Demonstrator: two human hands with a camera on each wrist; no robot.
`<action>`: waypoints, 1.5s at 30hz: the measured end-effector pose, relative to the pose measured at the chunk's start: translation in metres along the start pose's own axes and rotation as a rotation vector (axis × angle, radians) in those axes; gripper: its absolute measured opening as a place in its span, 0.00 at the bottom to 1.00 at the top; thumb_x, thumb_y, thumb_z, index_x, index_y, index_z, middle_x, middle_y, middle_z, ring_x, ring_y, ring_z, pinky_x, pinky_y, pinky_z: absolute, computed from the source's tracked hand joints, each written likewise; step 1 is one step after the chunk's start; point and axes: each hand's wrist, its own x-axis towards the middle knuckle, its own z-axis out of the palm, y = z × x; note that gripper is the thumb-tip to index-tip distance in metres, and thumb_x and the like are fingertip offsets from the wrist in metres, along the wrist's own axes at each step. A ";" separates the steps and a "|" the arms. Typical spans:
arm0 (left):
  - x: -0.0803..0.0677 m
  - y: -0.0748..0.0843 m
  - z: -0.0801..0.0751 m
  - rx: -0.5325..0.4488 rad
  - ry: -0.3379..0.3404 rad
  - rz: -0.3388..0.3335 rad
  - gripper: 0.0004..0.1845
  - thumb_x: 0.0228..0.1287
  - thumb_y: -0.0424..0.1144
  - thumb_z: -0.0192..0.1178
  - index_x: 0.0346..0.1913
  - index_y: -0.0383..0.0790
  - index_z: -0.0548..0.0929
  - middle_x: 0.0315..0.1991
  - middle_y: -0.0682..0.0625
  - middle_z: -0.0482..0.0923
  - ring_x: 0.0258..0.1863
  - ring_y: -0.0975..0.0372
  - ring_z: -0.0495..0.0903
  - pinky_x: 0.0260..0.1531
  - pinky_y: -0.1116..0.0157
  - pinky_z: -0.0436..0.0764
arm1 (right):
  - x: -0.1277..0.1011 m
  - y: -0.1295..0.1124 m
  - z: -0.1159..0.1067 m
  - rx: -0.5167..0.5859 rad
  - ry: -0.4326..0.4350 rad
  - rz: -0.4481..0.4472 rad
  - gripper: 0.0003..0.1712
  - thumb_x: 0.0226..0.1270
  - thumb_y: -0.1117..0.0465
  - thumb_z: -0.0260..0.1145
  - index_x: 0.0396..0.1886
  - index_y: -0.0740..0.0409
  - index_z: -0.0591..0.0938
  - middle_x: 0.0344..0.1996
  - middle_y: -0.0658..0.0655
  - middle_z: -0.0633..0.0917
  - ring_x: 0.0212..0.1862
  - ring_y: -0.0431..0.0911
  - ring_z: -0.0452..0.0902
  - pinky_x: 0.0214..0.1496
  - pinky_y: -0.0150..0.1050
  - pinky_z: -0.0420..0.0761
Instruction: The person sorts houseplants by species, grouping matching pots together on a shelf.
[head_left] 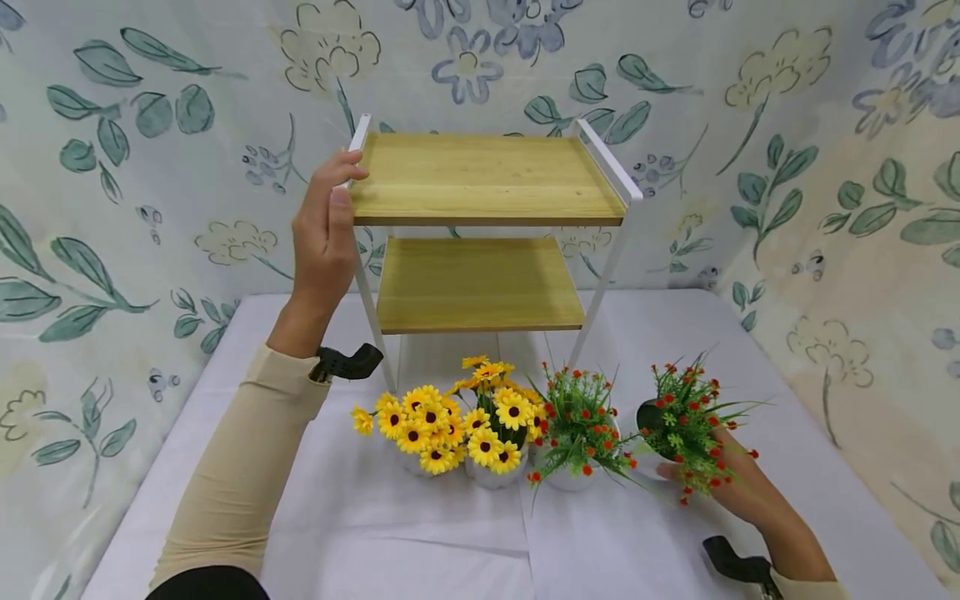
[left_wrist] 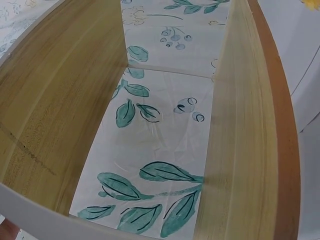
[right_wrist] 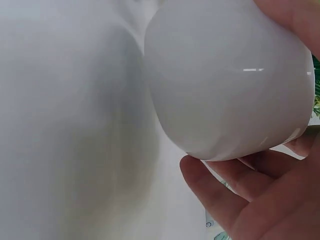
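We see the left hand (head_left: 324, 225) gripping the left white side rail (head_left: 363, 131) of a two-tier shelf (head_left: 487, 179); the fingers that go behind the rail are hidden from us. The left wrist view looks between the upper and lower boards, and only a blurred bit of skin enters its lower left corner, so we learn little of the grip there.

The right hand (head_left: 738, 483) grasps a red-flowered plant (head_left: 693, 442) at the right end of the row. From the head, leaves and blooms cover most of its fingers, and we cannot make out the plant's pot. The right wrist view shows that white pot (right_wrist: 225, 85) between thumb and fingers, its upper part cut off by the frame and its foliage reduced to a green sliver at the right edge. A soft shadow lies on the white cloth (head_left: 375, 542) beside it; whether the pot touches the cloth we cannot tell.

Just left of the held plant stands a second red-flowered plant (head_left: 577, 417), then two yellow-flowered plants (head_left: 427, 425) (head_left: 501, 417), their blossoms overlapping so that we see only the lower parts of their pots. They hide the feet of the shelf's right legs. A black shape (head_left: 210, 585), cut off by the bottom edge, we cannot identify.
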 end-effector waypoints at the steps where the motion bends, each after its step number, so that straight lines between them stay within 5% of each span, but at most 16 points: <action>1: 0.001 0.000 0.000 0.001 -0.001 0.003 0.18 0.68 0.33 0.40 0.49 0.21 0.73 0.59 0.31 0.72 0.68 0.57 0.65 0.68 0.60 0.62 | 0.000 -0.001 -0.001 0.001 -0.001 0.017 0.57 0.55 0.44 0.72 0.72 0.67 0.51 0.64 0.73 0.67 0.63 0.67 0.64 0.55 0.66 0.69; 6: 0.003 0.003 -0.002 0.012 -0.009 0.014 0.19 0.69 0.33 0.40 0.49 0.20 0.73 0.60 0.30 0.72 0.68 0.51 0.66 0.68 0.60 0.62 | 0.004 -0.004 -0.009 0.015 -0.001 0.018 0.60 0.56 0.44 0.72 0.74 0.68 0.48 0.66 0.74 0.64 0.64 0.68 0.62 0.56 0.67 0.68; 13: 0.005 0.004 -0.002 -0.007 -0.020 0.010 0.17 0.69 0.32 0.40 0.49 0.21 0.73 0.60 0.30 0.71 0.68 0.61 0.65 0.67 0.61 0.63 | 0.007 -0.013 -0.020 0.028 0.001 0.056 0.63 0.56 0.44 0.71 0.76 0.67 0.43 0.69 0.76 0.57 0.66 0.70 0.58 0.57 0.71 0.64; 20: 0.006 0.003 0.002 -0.015 -0.039 0.024 0.17 0.70 0.31 0.40 0.49 0.21 0.73 0.60 0.29 0.71 0.68 0.48 0.65 0.67 0.62 0.63 | 0.008 -0.027 -0.036 -0.020 0.036 0.068 0.63 0.56 0.43 0.71 0.75 0.69 0.43 0.68 0.77 0.59 0.64 0.72 0.58 0.53 0.71 0.67; 29: 0.009 0.003 0.004 -0.003 -0.059 0.018 0.16 0.69 0.30 0.39 0.50 0.22 0.73 0.60 0.30 0.70 0.68 0.49 0.64 0.68 0.62 0.63 | 0.012 -0.048 -0.054 -0.109 0.091 0.124 0.66 0.55 0.38 0.70 0.74 0.73 0.43 0.66 0.81 0.57 0.63 0.75 0.56 0.54 0.73 0.65; 37: 0.007 0.003 -0.002 0.023 -0.064 0.016 0.16 0.69 0.29 0.39 0.50 0.23 0.73 0.60 0.30 0.71 0.67 0.44 0.64 0.68 0.63 0.62 | 0.011 -0.069 -0.061 -0.075 0.153 -0.040 0.59 0.57 0.46 0.71 0.74 0.69 0.48 0.66 0.78 0.60 0.61 0.73 0.59 0.53 0.73 0.65; 40: 0.007 0.003 -0.003 0.027 -0.065 0.020 0.16 0.70 0.29 0.39 0.51 0.23 0.73 0.60 0.30 0.70 0.67 0.43 0.64 0.68 0.63 0.62 | 0.010 -0.080 -0.063 -0.017 0.215 -0.146 0.56 0.57 0.53 0.72 0.75 0.65 0.49 0.66 0.76 0.60 0.64 0.69 0.54 0.61 0.73 0.54; 45: 0.007 0.002 -0.002 -0.006 -0.025 0.042 0.16 0.70 0.30 0.39 0.50 0.21 0.73 0.60 0.29 0.71 0.66 0.45 0.66 0.67 0.62 0.64 | 0.014 -0.102 -0.071 0.083 0.335 -0.410 0.58 0.46 0.69 0.77 0.76 0.53 0.55 0.67 0.56 0.65 0.70 0.44 0.52 0.73 0.40 0.44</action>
